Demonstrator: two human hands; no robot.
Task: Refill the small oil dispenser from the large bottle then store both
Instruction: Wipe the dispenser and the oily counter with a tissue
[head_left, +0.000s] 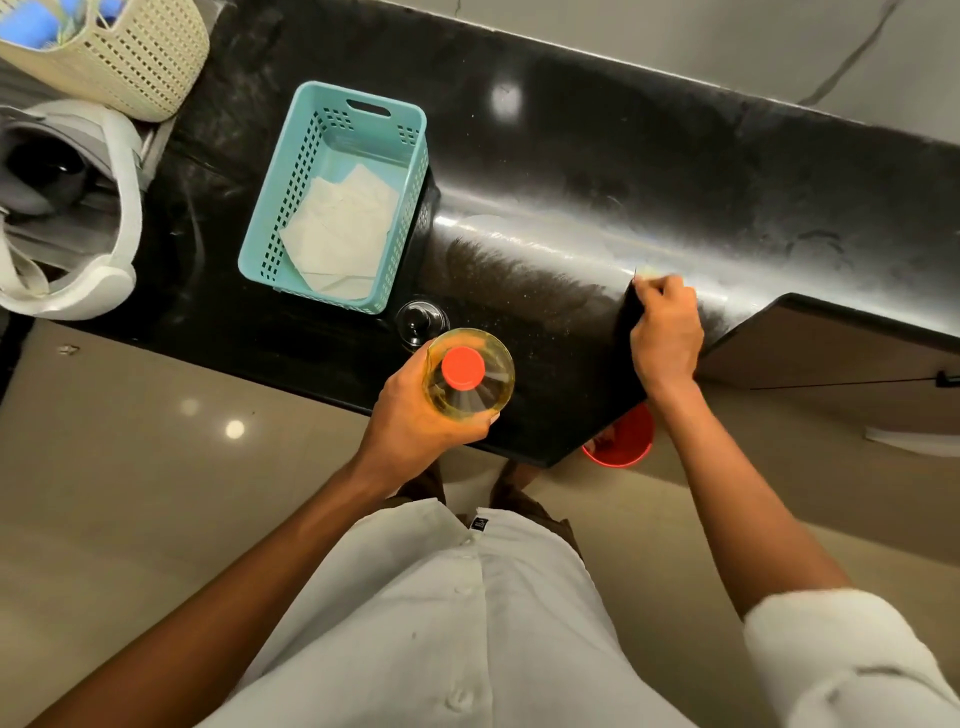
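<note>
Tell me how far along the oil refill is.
Done: unclear, oil level in the small dispenser is hidden. In hand: left hand grips the capped large bottle; right hand pinches something pale. Left: storing both; the dispenser stands on the counter.

A glossy black counter (571, 156) runs along a pale wall (675, 31), over a shiny beige floor (130, 467).

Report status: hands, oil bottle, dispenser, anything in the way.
Left hand grips capped oil bottle, upright. Right hand pinches small pale item on countertop. Glass dispenser stands beside teal basket, nothing blocking.
</note>
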